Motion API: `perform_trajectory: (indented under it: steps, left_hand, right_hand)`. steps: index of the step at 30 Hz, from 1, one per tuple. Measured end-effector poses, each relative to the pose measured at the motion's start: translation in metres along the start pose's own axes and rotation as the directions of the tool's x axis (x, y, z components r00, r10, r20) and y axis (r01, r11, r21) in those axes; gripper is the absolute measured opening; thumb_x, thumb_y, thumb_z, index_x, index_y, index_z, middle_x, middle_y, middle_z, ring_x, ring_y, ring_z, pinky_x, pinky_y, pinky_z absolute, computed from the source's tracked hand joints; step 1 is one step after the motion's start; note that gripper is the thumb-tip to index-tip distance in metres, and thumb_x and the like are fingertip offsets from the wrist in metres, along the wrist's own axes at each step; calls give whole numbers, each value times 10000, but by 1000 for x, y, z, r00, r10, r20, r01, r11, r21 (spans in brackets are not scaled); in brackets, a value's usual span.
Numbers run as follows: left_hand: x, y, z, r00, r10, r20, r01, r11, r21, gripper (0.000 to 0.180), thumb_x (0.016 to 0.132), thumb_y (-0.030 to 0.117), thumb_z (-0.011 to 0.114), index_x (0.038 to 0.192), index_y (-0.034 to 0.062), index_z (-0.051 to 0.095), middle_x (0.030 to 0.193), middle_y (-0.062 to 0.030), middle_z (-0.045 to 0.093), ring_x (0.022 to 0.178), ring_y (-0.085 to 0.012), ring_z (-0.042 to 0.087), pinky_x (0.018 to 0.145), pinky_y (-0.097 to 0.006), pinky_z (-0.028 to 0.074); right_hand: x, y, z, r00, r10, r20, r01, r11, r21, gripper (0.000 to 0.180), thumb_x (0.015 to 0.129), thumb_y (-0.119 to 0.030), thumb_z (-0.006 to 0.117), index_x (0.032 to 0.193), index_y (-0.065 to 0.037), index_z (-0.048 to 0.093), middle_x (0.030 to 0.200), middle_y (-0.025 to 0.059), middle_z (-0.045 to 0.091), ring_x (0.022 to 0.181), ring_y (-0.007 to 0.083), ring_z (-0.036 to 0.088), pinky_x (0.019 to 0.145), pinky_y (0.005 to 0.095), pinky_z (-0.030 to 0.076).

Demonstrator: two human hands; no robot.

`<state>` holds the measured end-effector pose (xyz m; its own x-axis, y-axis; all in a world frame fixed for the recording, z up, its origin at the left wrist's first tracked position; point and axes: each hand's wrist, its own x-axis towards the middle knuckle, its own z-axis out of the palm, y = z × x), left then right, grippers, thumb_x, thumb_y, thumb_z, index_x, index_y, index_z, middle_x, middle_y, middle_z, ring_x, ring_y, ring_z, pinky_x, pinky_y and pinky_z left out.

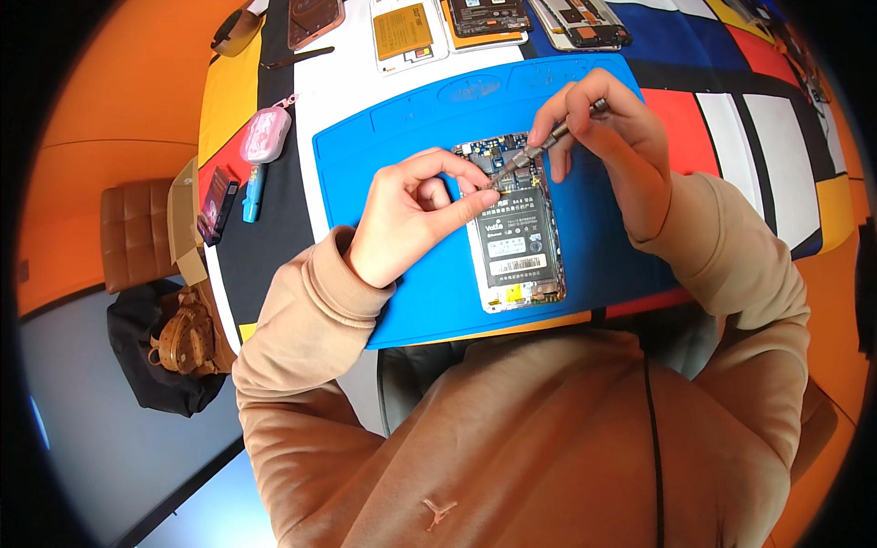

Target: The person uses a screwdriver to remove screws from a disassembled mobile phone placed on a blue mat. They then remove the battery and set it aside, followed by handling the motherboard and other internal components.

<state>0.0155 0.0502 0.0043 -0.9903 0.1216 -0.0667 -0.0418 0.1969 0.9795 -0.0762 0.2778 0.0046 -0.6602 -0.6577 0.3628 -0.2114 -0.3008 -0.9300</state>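
Opened phone [514,228], back cover off and battery showing, flat in the middle of the blue work mat [402,164] on the table [347,82], close to the body for a steady downward look. Right hand [607,137] pinched around a slim screwdriver [539,146], tilted so the tip meets the circuit board near the phone's upper edge. Left hand [411,215] curled, thumb and forefinger pressed at that same spot, apparently bracing the phone. Spare phone parts [493,23] well apart along the far side, out of the way.

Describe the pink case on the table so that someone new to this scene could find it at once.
Start at the blue work mat under the opened phone. Just past the mat's left edge lies the pink case, small and rounded, above a slim blue pen-like thing; it is the only pink object there.
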Motion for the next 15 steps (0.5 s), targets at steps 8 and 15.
perform_trajectory:
  steps: [8, 15]
  left_hand:
    - [0, 0, 0, 1000, -13, 12, 13, 1000, -9, 100, 834, 59, 769, 910, 28, 711, 725, 63, 614, 526, 32, 314, 462, -166, 227]
    - [0, -1, 0, 1000, -9, 10, 10, 1000, -5, 101, 834, 65, 771, 912, 26, 718, 711, 62, 610, 524, 27, 312, 463, -171, 230]
  right_hand:
    - [0, 1, -1, 1000, -16, 10, 15, 1000, 11, 177, 1033, -229, 465, 952, -71, 461, 1002, 158, 625, 730, 129, 573, 688, 238, 491]
    - [1, 1, -1, 1000, -18, 3, 18, 1000, 1, 175, 1035, -223, 458, 951, -69, 461, 999, 163, 626, 730, 129, 573, 677, 239, 498]
